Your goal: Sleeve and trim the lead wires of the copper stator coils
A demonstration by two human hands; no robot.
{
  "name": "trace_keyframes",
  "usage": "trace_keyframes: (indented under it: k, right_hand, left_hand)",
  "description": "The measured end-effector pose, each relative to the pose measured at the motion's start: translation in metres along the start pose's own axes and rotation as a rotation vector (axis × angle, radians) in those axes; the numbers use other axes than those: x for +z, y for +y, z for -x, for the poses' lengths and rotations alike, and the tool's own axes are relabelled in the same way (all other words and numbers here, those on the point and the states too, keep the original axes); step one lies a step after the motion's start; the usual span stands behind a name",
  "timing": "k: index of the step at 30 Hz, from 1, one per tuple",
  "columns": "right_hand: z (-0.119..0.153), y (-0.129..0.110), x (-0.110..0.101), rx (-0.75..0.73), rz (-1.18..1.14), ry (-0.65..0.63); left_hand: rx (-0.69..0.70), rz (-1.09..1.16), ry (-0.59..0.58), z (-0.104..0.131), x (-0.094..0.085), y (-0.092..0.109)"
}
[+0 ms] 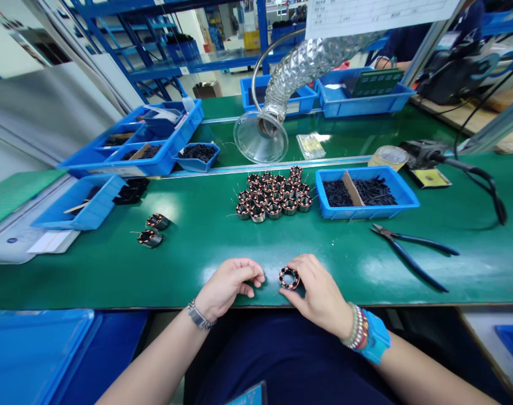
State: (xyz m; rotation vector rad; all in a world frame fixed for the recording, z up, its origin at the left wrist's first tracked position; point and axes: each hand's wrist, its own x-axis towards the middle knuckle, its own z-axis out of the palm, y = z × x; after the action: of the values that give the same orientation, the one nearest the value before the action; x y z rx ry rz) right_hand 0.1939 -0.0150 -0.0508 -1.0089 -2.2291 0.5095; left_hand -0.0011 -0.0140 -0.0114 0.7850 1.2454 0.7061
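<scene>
My right hand (318,287) grips a small motor stator (289,278) between thumb and fingers near the table's front edge. Copper windings ring its open centre, which faces up toward me. Just to the left, my left hand (235,284) is closed, its fingers curled and fingertips together; whatever they may pinch is too small to make out. It is apart from the held stator. Beyond both hands stands a cluster of several wound stators (274,197), thin wire ends sticking out of some. Two more stators (150,237) sit off to the left.
A blue divided bin (368,211) holds short black pieces. Cutting pliers (412,247) lie open at right. A clear extraction hood (260,138) hangs behind the cluster. Blue trays (85,212) stand left. Tape (388,157) and a dark tool (425,151) are at back right.
</scene>
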Motion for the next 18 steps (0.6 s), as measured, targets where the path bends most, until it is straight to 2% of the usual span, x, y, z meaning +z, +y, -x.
trace_keyframes:
  k: [2,5,7,9,11,13,16,18]
  right_hand:
    - [0.000,0.001,0.001,-0.004,0.006,0.005]
    - [0.001,0.001,0.002,-0.008,0.014,0.004]
    - [0.001,0.001,0.002,-0.004,0.019,0.003]
    - [0.001,0.000,0.001,0.000,0.026,0.008]
    - [0.001,0.000,0.001,0.005,0.036,0.014]
    - [0.001,0.000,0.001,0.019,0.052,0.021]
    - [0.002,0.000,0.003,0.047,0.084,0.043]
    - [0.002,0.001,0.004,0.058,0.101,0.063]
  left_hand:
    - [0.018,-0.040,0.039,0.002,-0.002,0.001]
    - [0.069,-0.227,0.077,0.007,-0.002,0.000]
    - [0.190,-0.410,0.102,0.009,0.001,-0.003]
    - [0.369,-0.574,0.119,0.007,0.004,-0.005]
    - [0.501,-0.666,0.130,0.004,0.003,-0.005]
    - [0.510,-0.652,0.184,0.000,0.000,-0.003]
    - [0.404,-0.550,0.302,-0.001,-0.006,-0.003]
    - [0.359,-0.561,0.250,0.003,-0.005,-0.008]
